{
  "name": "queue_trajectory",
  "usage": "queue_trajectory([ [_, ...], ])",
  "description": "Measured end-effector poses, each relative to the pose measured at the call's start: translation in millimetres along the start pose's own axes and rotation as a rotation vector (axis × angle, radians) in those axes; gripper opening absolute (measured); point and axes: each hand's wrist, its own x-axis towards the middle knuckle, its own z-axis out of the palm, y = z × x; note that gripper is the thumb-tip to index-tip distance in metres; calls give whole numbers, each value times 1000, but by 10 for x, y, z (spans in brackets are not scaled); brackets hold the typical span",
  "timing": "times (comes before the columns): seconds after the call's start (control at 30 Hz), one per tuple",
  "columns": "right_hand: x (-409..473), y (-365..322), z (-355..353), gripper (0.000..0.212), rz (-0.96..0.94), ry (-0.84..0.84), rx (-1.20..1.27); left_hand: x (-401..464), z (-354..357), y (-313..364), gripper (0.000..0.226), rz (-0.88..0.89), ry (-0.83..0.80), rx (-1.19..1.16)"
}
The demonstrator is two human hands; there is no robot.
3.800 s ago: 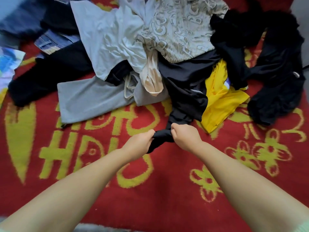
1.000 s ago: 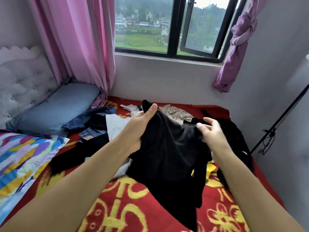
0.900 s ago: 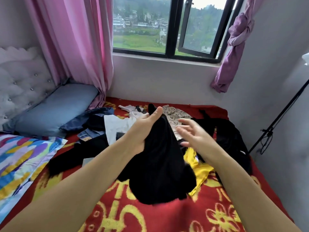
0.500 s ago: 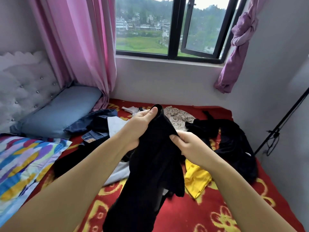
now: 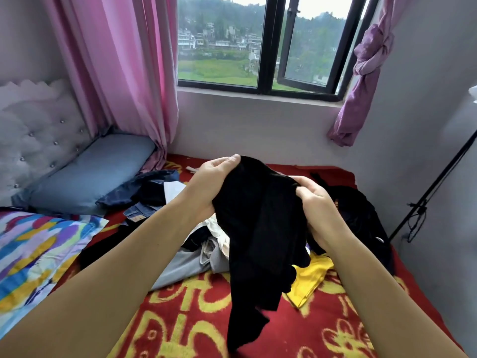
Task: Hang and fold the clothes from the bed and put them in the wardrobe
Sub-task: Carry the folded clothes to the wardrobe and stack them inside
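Black garment up in air over red bed cover, between both hands. Left hand pinches top edge, right hand clutches right side. Cloth hangs long, straight down, toward near edge. Both hands equally close

Bare red blanket near; clothes pile blocks beyond; stand right.
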Motion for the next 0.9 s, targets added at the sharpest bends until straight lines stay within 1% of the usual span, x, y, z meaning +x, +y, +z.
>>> queue_trajectory([
  [0.03,1,-40,32,34,-33,-5,-23,-8,55,22,32,-5,-46,51],
  [0.1,-8,-117,118,51,-118,-85,-145,-8,165,52,28,-2,-124,125],
  [0.13,-26,-145,170,48,-161,-136,-247,-2,211,71,27,-6,-148,141],
  [0.17,-44,-159,206,37,-198,-161,-347,1,238,97,25,-12,-164,159],
  [0.2,-49,-166,217,26,-233,-134,-442,10,249,124,24,-18,-177,191],
  [0.23,-25,-165,195,20,-265,-76,-526,24,236,159,22,-26,-193,239],
  [0.3,58,-167,107,18,-289,16,-728,41,168,223,15,-53,-241,374],
  [0.37,179,-167,-22,16,-235,68,-912,40,57,279,5,-97,-277,502],
  [0.4,237,-175,-102,16,-186,97,-944,45,-6,308,5,-114,-291,565],
  [0.43,286,-187,-184,19,-138,117,-954,57,-75,335,11,-120,-294,650],
  [0.5,364,-220,-331,24,-81,147,-962,89,-217,373,17,-93,-250,928],
  [0.57,418,-269,-434,28,-76,178,-941,136,-348,362,20,-37,-159,1241],
  [0.6,436,-300,-469,28,-83,187,-932,149,-411,350,19,-25,-105,1348],
  [0.63,449,-336,-505,28,-88,191,-931,149,-475,340,16,-21,-48,1406],
  [0.7,477,-411,-624,30,-84,200,-936,136,-647,339,5,-14,35,1393],
  [0.73,487,-451,-704,32,-72,200,-927,121,-742,349,3,-18,51,1319],
  [0.8,488,-533,-867,33,-37,160,-858,91,-913,378,5,-51,51,1134],
  [0.83,480,-569,-931,34,-24,127,-818,80,-982,392,6,-62,49,1086],
  [0.9,466,-629,-1022,37,-17,94,-778,90,-1090,402,11,-69,55,1066],
])
